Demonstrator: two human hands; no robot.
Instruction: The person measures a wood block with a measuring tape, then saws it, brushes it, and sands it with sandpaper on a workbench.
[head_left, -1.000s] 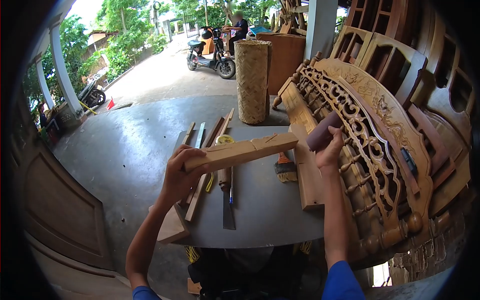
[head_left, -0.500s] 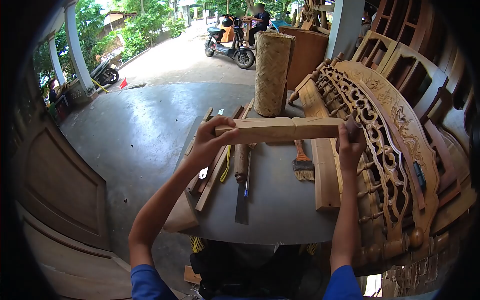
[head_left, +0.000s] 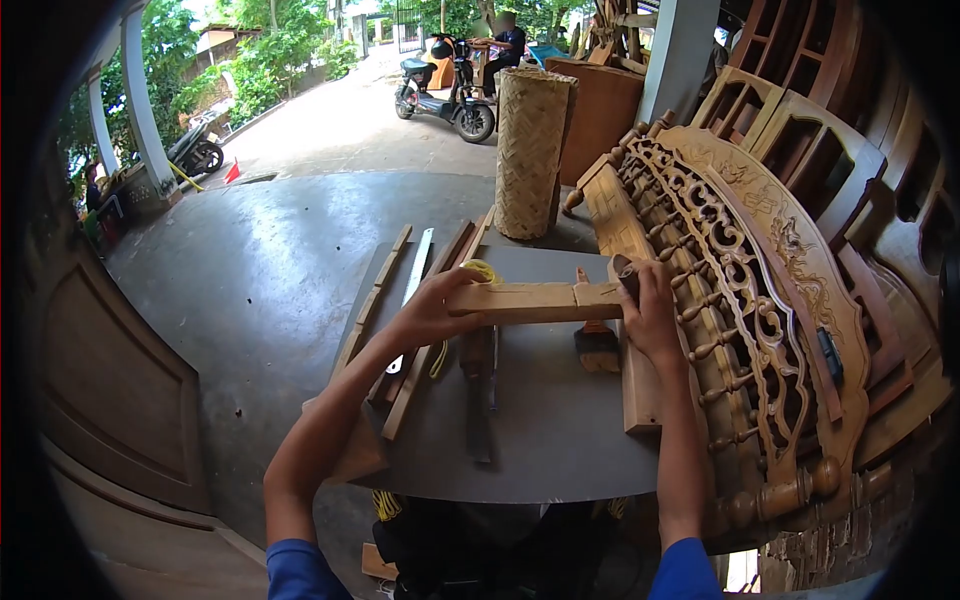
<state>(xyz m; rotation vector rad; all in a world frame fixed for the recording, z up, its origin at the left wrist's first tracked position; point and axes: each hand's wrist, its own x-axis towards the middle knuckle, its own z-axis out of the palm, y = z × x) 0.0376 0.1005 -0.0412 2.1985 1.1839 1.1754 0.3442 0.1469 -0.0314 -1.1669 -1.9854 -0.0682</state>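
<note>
A pale wooden bar (head_left: 540,303) with a crack-like line across it is held level above the dark tabletop (head_left: 560,450). My left hand (head_left: 440,310) is closed around its left end, thumb and fingers on opposite sides. At the other end, my right hand (head_left: 653,310) is closed on the bar and on a brown curled piece (head_left: 628,278) that resembles sandpaper. Beneath the bar lie a paintbrush (head_left: 598,350), a dark flat blade (head_left: 478,425) with a handle partly hidden, and a pen (head_left: 494,370).
Wood strips (head_left: 405,405) and a steel ruler (head_left: 412,290) lie at the table's left. A thick timber (head_left: 641,395) lies along its right edge, beside carved wooden panels (head_left: 760,290). A woven roll (head_left: 530,160) stands behind. Farther off are a scooter (head_left: 440,100) and a person (head_left: 505,50).
Both hands have lowered the bar nearer the tabletop, and it appears shorter in view. The right hand has moved left and down with the brown piece. My view has shifted slightly.
</note>
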